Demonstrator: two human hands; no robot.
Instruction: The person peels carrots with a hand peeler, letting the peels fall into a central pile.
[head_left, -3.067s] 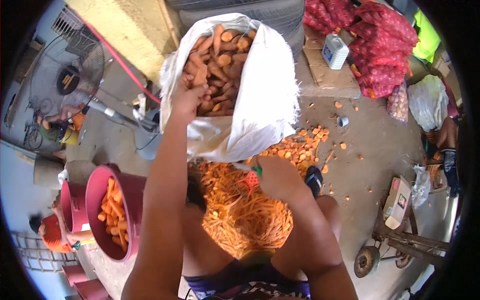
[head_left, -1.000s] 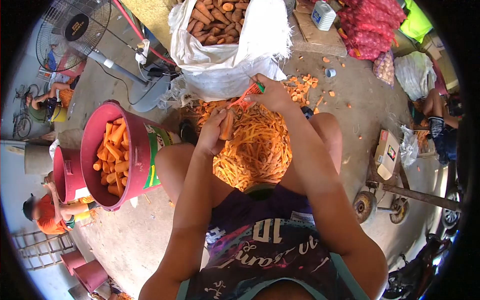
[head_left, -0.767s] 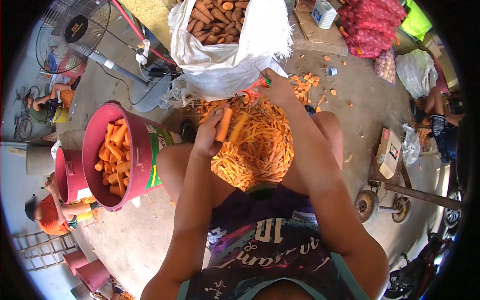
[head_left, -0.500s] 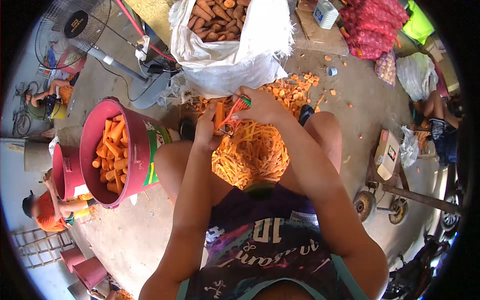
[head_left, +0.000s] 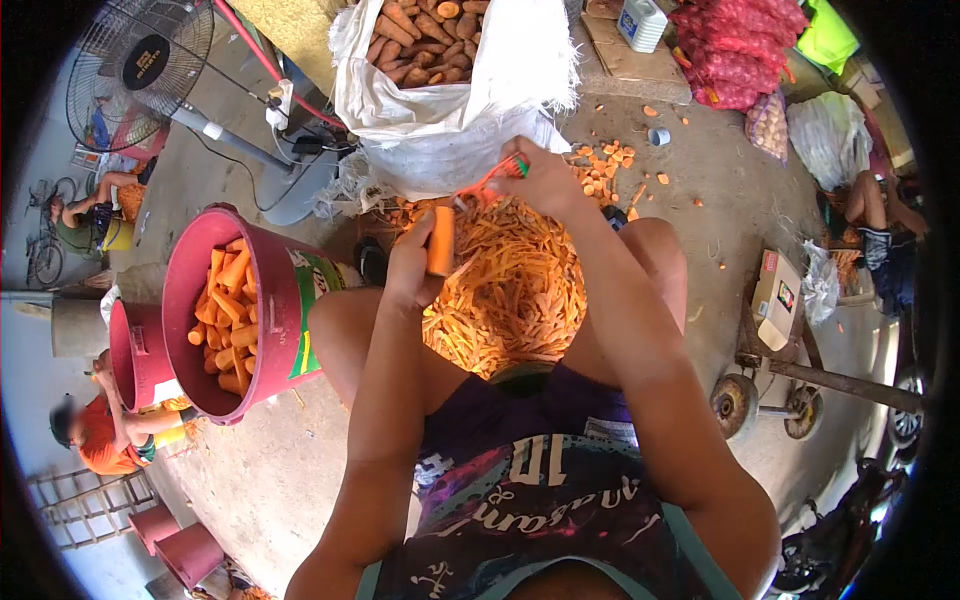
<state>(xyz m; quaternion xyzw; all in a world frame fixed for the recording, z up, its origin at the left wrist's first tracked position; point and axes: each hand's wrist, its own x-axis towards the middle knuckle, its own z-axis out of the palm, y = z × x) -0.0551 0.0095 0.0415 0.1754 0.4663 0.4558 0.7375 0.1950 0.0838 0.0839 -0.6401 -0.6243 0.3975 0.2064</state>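
My left hand [head_left: 410,262] is wrapped round a peeled orange carrot [head_left: 440,241], held upright. Up and to the right of it, my right hand [head_left: 545,180] grips a red and green peeler [head_left: 492,182], whose head is apart from the carrot. Beneath both hands lies a large heap of carrot peelings [head_left: 510,290] between my knees. A white sack [head_left: 450,125] of unpeeled carrots [head_left: 425,40] stands beyond the heap. On the left, a red tub [head_left: 190,270] holds peeled carrots [head_left: 228,315].
A fan [head_left: 150,62] stands at the upper left. Carrot pieces [head_left: 605,165] lie on the floor beyond the heap. Red net sacks [head_left: 735,45] are at the upper right, a wheeled cart [head_left: 780,365] at the right. Other people sit at both sides, one in an orange shirt [head_left: 105,440].
My right hand has moved up and away with the peeler, off the carrot. The carrot now shows more fully in my left hand. The whole view has shifted slightly.
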